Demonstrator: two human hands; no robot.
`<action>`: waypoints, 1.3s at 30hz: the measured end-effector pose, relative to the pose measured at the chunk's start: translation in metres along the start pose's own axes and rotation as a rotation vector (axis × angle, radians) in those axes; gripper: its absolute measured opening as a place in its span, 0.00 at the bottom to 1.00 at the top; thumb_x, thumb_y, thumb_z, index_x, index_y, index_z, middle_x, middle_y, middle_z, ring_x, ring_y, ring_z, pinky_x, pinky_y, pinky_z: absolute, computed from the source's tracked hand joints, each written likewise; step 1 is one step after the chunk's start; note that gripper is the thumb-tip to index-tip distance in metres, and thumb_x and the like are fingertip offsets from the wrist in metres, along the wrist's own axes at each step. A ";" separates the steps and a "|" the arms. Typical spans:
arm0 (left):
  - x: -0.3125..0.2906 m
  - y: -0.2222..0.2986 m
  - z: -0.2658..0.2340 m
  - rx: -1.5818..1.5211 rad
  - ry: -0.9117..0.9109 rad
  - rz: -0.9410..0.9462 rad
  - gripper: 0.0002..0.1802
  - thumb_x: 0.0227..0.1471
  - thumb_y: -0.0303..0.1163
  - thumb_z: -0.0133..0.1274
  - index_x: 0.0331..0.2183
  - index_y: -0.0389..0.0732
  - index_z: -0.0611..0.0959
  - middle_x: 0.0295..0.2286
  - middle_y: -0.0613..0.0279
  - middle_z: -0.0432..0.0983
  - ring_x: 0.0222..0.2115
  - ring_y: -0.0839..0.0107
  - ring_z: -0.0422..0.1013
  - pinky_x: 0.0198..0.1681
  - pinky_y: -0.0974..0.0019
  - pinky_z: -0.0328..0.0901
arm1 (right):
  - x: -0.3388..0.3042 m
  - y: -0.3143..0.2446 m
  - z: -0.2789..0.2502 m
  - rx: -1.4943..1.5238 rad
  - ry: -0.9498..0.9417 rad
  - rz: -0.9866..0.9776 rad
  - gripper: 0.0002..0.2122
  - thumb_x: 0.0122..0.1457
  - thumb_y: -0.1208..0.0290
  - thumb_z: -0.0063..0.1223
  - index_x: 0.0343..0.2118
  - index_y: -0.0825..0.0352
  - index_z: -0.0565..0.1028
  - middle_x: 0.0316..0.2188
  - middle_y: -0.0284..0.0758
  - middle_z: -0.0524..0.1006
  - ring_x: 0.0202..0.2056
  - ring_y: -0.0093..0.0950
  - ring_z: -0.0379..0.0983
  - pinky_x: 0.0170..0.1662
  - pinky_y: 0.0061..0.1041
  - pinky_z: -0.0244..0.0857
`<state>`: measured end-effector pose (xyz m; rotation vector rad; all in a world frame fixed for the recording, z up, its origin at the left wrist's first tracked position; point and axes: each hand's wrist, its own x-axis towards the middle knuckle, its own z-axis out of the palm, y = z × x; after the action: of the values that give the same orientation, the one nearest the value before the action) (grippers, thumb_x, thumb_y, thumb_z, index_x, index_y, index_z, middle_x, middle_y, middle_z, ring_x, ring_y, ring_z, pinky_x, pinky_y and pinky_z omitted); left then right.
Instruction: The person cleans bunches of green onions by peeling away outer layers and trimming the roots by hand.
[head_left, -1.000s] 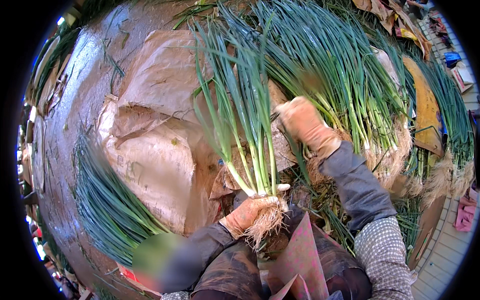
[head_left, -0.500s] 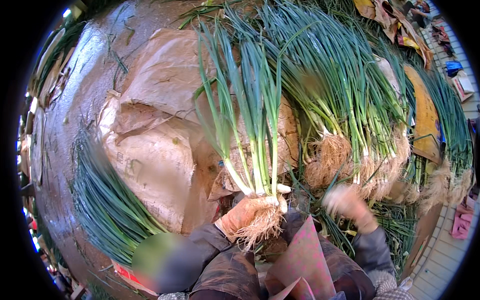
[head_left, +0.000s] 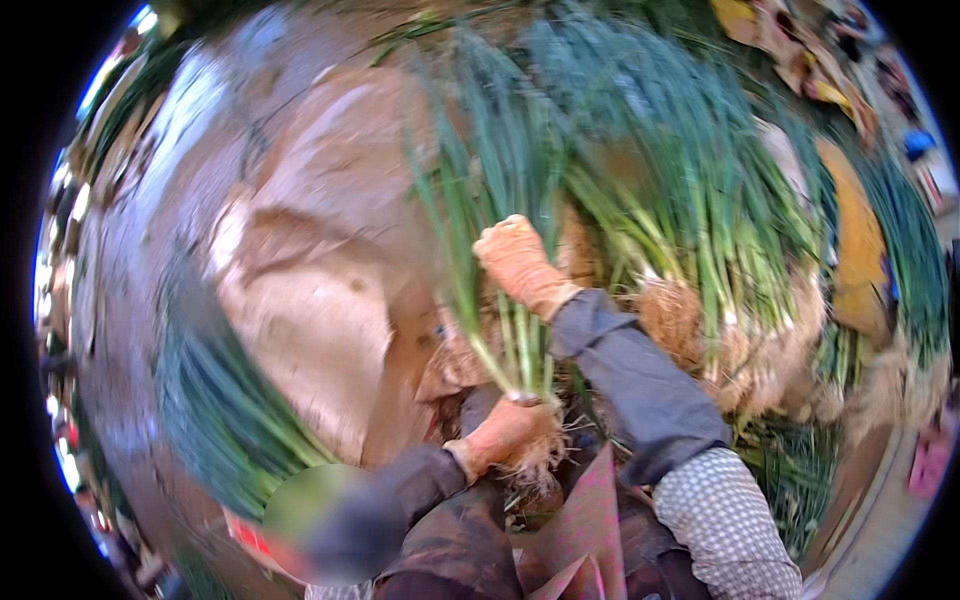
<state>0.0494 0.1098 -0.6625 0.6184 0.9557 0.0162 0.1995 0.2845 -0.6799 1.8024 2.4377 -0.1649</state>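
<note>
My left hand [head_left: 503, 432], in an orange glove, is wrapped round the root end of a small bunch of green onions [head_left: 462, 295]. Their pale roots [head_left: 540, 450] hang out beside it, and the green leaves point away from me. Higher up the same bunch, my gloved right hand [head_left: 515, 260] is closed in a fist over the stalks, hiding part of them. To the right lies a big heap of green onions [head_left: 690, 190], roots toward me. Another bundle of green onions [head_left: 230, 390] lies at the left.
Crumpled brown sacking [head_left: 310, 300] covers the ground at left centre, beside wet brown floor [head_left: 130, 290]. A yellowish board or sheet [head_left: 853, 240] stands between onion piles at the right. Loose green leaves [head_left: 790, 470] lie at lower right. A pink-patterned sheet [head_left: 575, 530] sits between my knees.
My right hand has swung up and left from beside the roots of the heap to the stalks of the held bunch, closing there. My left hand keeps its hold on the root end.
</note>
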 end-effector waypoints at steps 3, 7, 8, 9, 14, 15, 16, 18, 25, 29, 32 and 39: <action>-0.018 0.001 -0.026 -0.046 -0.059 0.069 0.07 0.53 0.25 0.51 0.37 0.38 0.78 0.30 0.60 0.75 0.26 0.72 0.70 0.31 0.70 0.66 | 0.003 0.007 -0.003 0.042 0.390 0.168 0.04 0.48 0.70 0.49 0.24 0.56 0.76 0.23 0.32 0.74 0.28 0.32 0.73 0.32 0.34 0.64; -0.047 0.032 -0.009 -0.348 -0.198 0.095 0.08 0.53 0.25 0.48 0.38 0.37 0.75 0.33 0.57 0.76 0.30 0.71 0.71 0.33 0.70 0.68 | -0.104 0.180 -0.036 -0.005 1.069 0.476 0.08 0.55 0.65 0.52 0.35 0.62 0.76 0.29 0.34 0.76 0.25 0.25 0.72 0.28 0.23 0.67; -0.053 0.036 -0.021 -0.397 -0.170 0.221 0.08 0.53 0.25 0.48 0.37 0.38 0.75 0.33 0.56 0.76 0.30 0.71 0.71 0.32 0.70 0.68 | -0.120 0.151 -0.096 0.682 0.940 0.893 0.12 0.59 0.61 0.50 0.38 0.64 0.75 0.31 0.34 0.76 0.25 0.23 0.72 0.27 0.21 0.67; -0.054 0.043 -0.016 -0.434 -0.196 0.334 0.08 0.52 0.25 0.49 0.37 0.38 0.75 0.33 0.55 0.76 0.30 0.71 0.71 0.32 0.69 0.68 | -0.151 0.146 -0.129 0.777 1.057 0.965 0.14 0.60 0.57 0.50 0.39 0.64 0.74 0.33 0.35 0.76 0.24 0.23 0.70 0.27 0.21 0.67; -0.039 0.048 -0.013 -0.383 -0.195 0.215 0.10 0.53 0.29 0.48 0.40 0.40 0.72 0.32 0.56 0.74 0.28 0.72 0.69 0.31 0.72 0.65 | -0.238 0.144 -0.070 -0.316 -0.141 0.825 0.17 0.58 0.53 0.51 0.38 0.63 0.73 0.26 0.32 0.76 0.22 0.23 0.70 0.22 0.25 0.65; -0.040 0.053 -0.009 -0.401 -0.197 0.158 0.10 0.53 0.28 0.48 0.40 0.41 0.72 0.33 0.55 0.75 0.27 0.73 0.69 0.29 0.72 0.65 | -0.233 0.137 -0.059 -0.382 -0.380 0.847 0.17 0.58 0.52 0.51 0.37 0.63 0.73 0.24 0.31 0.76 0.21 0.24 0.70 0.22 0.25 0.65; -0.036 0.051 -0.006 -0.441 -0.237 0.171 0.10 0.54 0.26 0.47 0.40 0.40 0.73 0.34 0.54 0.75 0.27 0.71 0.70 0.29 0.71 0.67 | -0.238 0.136 -0.042 -0.568 -0.215 0.695 0.17 0.58 0.50 0.49 0.33 0.61 0.73 0.19 0.27 0.73 0.19 0.22 0.69 0.20 0.25 0.64; -0.039 0.061 0.005 -0.553 -0.298 0.204 0.09 0.54 0.25 0.46 0.40 0.40 0.73 0.37 0.51 0.75 0.27 0.70 0.72 0.28 0.68 0.69 | -0.223 0.120 -0.062 -0.210 0.081 0.624 0.15 0.57 0.52 0.52 0.31 0.61 0.74 0.21 0.31 0.75 0.20 0.22 0.71 0.19 0.25 0.63; -0.014 0.077 0.027 -0.355 -0.286 0.168 0.13 0.54 0.28 0.50 0.42 0.37 0.75 0.33 0.61 0.74 0.33 0.70 0.72 0.36 0.68 0.67 | -0.180 0.033 -0.063 0.590 0.176 0.567 0.20 0.59 0.51 0.49 0.34 0.66 0.77 0.22 0.41 0.76 0.26 0.36 0.75 0.28 0.32 0.68; -0.015 0.079 0.039 -0.465 -0.288 0.087 0.12 0.55 0.29 0.48 0.41 0.35 0.76 0.32 0.63 0.74 0.30 0.73 0.71 0.34 0.70 0.67 | -0.192 0.022 -0.041 1.509 0.107 0.569 0.21 0.58 0.52 0.52 0.43 0.68 0.75 0.26 0.29 0.74 0.28 0.26 0.70 0.34 0.25 0.63; -0.014 0.074 0.034 -0.449 -0.233 0.114 0.12 0.54 0.29 0.49 0.40 0.35 0.76 0.32 0.63 0.74 0.30 0.73 0.71 0.34 0.71 0.66 | -0.188 0.044 -0.027 1.791 -0.093 0.646 0.21 0.59 0.52 0.51 0.48 0.63 0.74 0.22 0.21 0.67 0.23 0.15 0.58 0.29 0.16 0.55; -0.007 0.063 0.014 -0.280 -0.093 0.333 0.11 0.52 0.26 0.48 0.39 0.35 0.77 0.32 0.61 0.75 0.31 0.73 0.72 0.35 0.72 0.67 | -0.157 0.056 -0.039 1.727 0.016 0.681 0.14 0.58 0.58 0.54 0.33 0.67 0.77 0.15 0.24 0.70 0.15 0.13 0.59 0.17 0.15 0.53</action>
<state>0.0715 0.1528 -0.6198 0.5074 0.7357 0.4081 0.2982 0.1581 -0.6193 2.7252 1.1520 -2.6374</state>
